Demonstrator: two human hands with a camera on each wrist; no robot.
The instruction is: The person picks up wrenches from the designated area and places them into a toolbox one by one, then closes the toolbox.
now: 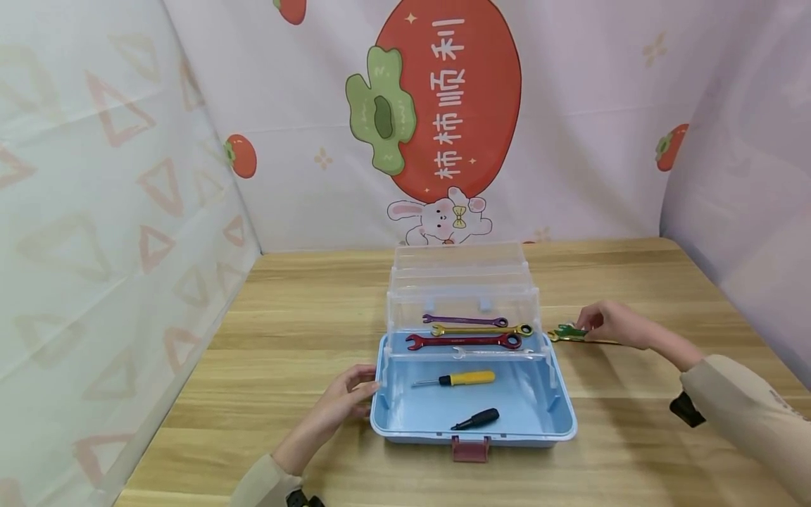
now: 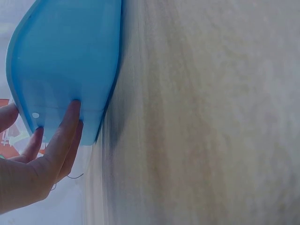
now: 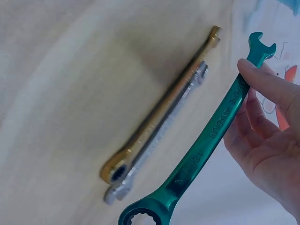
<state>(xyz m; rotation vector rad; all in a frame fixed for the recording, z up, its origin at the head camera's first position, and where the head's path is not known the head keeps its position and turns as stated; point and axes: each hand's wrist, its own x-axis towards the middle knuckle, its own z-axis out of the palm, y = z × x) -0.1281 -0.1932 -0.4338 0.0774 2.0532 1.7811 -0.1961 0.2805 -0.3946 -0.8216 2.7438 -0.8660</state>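
Observation:
Near the table's middle, a light blue toolbox (image 1: 472, 438) stands with its clear lid (image 1: 459, 255) raised. My left hand (image 1: 345, 394) rests against its left side, fingertips on the outer wall and thumb at the rim. To the right of the box, my right hand (image 1: 611, 325) pinches a green combination wrench (image 3: 211, 126) between thumb and fingers near its open end. The ring end points away from the hand in the right wrist view. Below it, a gold wrench (image 3: 161, 110) and a silver wrench (image 3: 161, 133) lie side by side on the table.
The box's clear tray holds a purple wrench (image 1: 465, 320), a gold one, a red wrench (image 1: 459, 341) and a silver one. A yellow-handled screwdriver (image 1: 472, 378) and a black-handled tool (image 1: 479, 419) lie on the box floor. Printed cloth (image 1: 570, 141) surrounds the wooden table (image 1: 298, 317).

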